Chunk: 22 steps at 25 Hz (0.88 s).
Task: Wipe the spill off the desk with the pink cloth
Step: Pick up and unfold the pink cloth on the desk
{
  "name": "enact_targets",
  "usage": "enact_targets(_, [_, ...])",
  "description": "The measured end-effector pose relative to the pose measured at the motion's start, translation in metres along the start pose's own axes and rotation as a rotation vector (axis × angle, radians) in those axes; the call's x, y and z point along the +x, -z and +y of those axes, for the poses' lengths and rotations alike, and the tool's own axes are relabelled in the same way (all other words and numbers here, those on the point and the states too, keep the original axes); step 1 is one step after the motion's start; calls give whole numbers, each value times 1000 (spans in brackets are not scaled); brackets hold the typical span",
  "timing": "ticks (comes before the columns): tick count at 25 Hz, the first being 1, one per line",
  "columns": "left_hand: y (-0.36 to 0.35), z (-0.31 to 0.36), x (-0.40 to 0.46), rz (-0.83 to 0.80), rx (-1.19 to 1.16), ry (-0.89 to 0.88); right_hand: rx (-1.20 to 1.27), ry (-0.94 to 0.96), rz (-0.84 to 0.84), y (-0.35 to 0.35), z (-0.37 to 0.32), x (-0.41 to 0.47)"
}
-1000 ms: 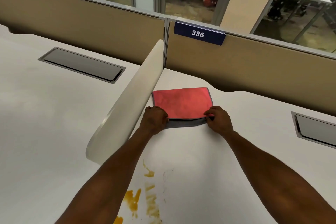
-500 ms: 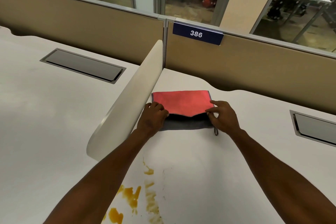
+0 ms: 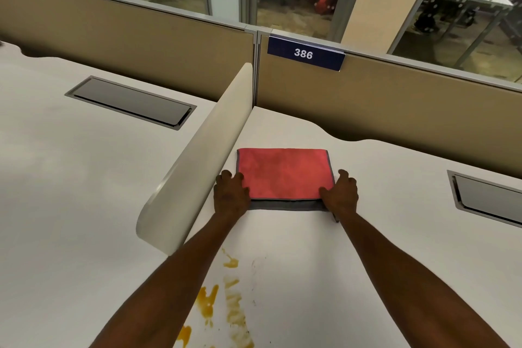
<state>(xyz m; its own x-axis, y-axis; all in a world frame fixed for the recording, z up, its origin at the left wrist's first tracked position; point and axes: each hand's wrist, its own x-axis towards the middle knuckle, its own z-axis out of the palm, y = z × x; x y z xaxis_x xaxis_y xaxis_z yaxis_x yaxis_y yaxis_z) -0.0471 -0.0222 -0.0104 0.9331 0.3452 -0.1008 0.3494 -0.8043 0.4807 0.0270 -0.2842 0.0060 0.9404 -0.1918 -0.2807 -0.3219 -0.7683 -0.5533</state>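
The pink cloth (image 3: 284, 174), folded flat with a grey underside showing along its near edge, lies on the white desk (image 3: 367, 248) close to the back partition. My left hand (image 3: 230, 196) rests on its near left corner, fingers curled over the edge. At the near right corner my right hand (image 3: 340, 195) holds the edge between thumb and fingers. The spill (image 3: 226, 299), yellow-orange smears and streaks, lies on the desk nearer to me, between my forearms and partly under my left arm.
A rounded cream divider (image 3: 195, 167) stands just left of the cloth. Tan partitions with a "386" sign (image 3: 305, 53) close the back. Recessed metal cable hatches sit at the left (image 3: 131, 102) and the right (image 3: 488, 198).
The lifted pink top layer has come back down flat. Both hands moved outward to the cloth's near corners.
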Motion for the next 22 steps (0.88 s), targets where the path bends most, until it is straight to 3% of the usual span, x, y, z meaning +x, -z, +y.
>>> enact_targets(2, [-1,10,-3,-85,-131,100,158,-148,-15,-3,-8,2])
enact_targets(5, [1,22,1,-88,-358,206,443,-290,-82,3,-21,1])
enact_targets(8, [3,26,-4,-111,-521,278,677,-264,-145,13,-30,-3])
enact_targets(11, [9,34,-11,-185,-714,367,711,-103,-185,23,-41,-16])
enact_targets(15, [8,45,-29,-406,-745,281,808,16,-188,36,-45,-29])
enact_targets(17, [8,45,-42,-523,-624,172,815,66,-174,47,-46,-36])
enact_targets(20, [19,32,-52,-335,-232,-46,748,208,-216,65,-53,-54])
enact_targets(22, [34,17,-56,-220,-334,-17,660,331,-274,72,-62,-68])
